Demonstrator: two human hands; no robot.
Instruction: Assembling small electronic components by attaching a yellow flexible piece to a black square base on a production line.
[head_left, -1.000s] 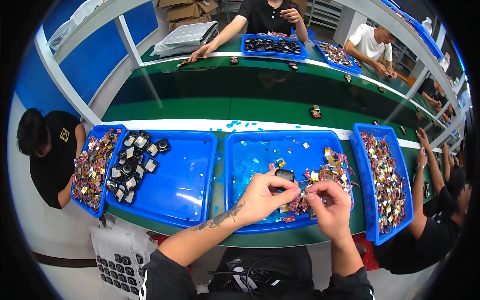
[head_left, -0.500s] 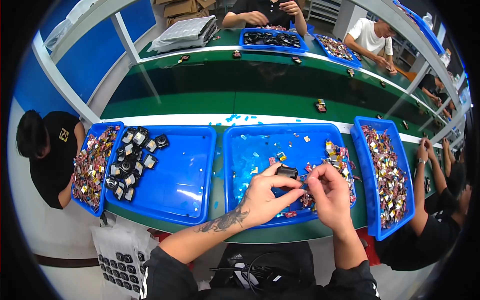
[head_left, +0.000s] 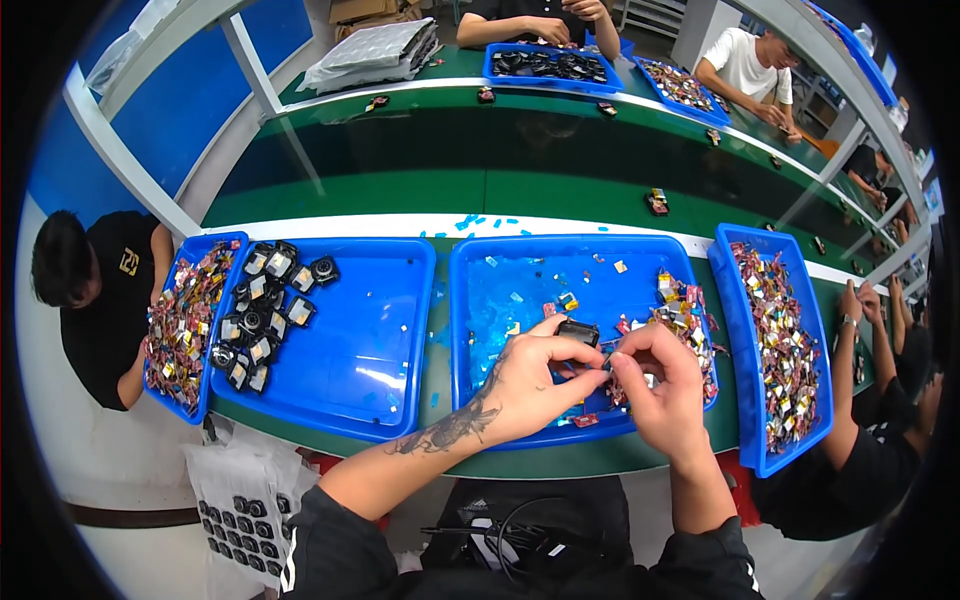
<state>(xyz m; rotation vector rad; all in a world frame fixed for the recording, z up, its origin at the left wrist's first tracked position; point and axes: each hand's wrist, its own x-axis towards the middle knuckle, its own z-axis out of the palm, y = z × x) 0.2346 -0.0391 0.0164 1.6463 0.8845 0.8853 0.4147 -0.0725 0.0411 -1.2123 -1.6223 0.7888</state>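
Note:
Over the middle blue tray (head_left: 480, 410), my left hand (head_left: 530, 385) is closed around a small black camera-like housing (head_left: 578, 332), which sticks up past its fingers. My right hand (head_left: 660, 390) is closed in a pinch, its thumb and forefinger meeting my left thumb and fingertip just below the housing. What lies between those fingertips is too small and too covered to make out. Beneath and beyond my right hand, small circuit boards (head_left: 690, 305) in red, yellow and silver are heaped at the tray's right side. Blue film scraps (head_left: 490, 300) litter its left side.
At left, another blue tray (head_left: 350, 420) holds black camera units (head_left: 262, 310); a narrow tray of boards (head_left: 190, 330) adjoins it. A board-filled tray (head_left: 775, 350) stands at right. Beyond runs a green conveyor belt (head_left: 400, 180) carrying spaced units. Other people sit around, and a metal frame (head_left: 250, 70) rises overhead.
My fingertips have drawn closer together below the black housing, and the blue bit seen there earlier is mostly covered. Units on the belt have shifted slightly right. The view has moved a little.

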